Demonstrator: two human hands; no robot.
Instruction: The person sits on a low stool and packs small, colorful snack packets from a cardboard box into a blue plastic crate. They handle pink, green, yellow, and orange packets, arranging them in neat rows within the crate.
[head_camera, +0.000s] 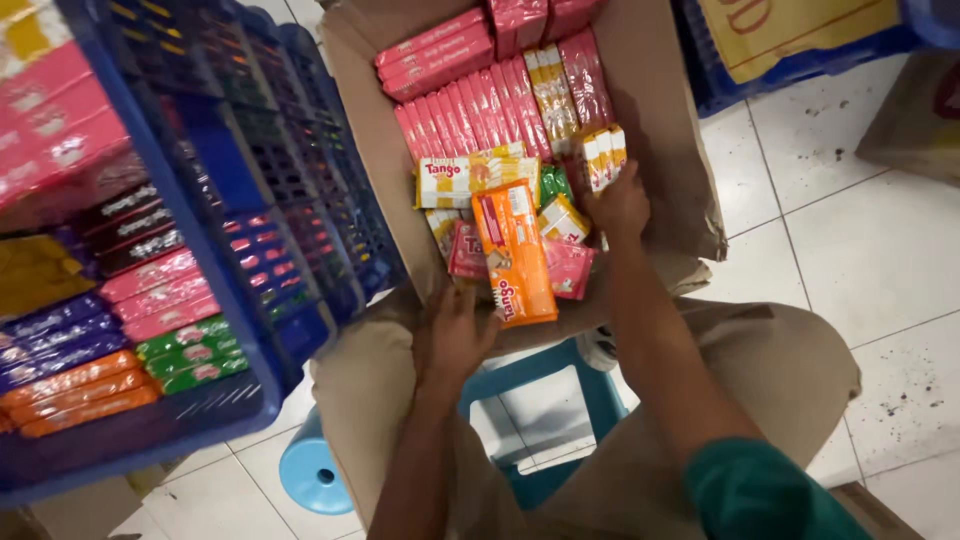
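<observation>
Orange wafer pack (514, 252) gripped in left hand (455, 335) fingers, right hand (620, 205) clasping yellow packs (603, 155) in box (660, 110)

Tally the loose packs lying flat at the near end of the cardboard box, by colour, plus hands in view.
Orange pack: 1, gripped by the left hand
Pink packs: 2
Yellow-and-white pack: 1
Hands: 2, the right hand on the small yellow packs
Total: 4 loose packs in the cardboard box, 2 hands

Orange wafer pack (514, 252) lengthwise atop pink packs (570, 268) in carton (660, 110)
</observation>
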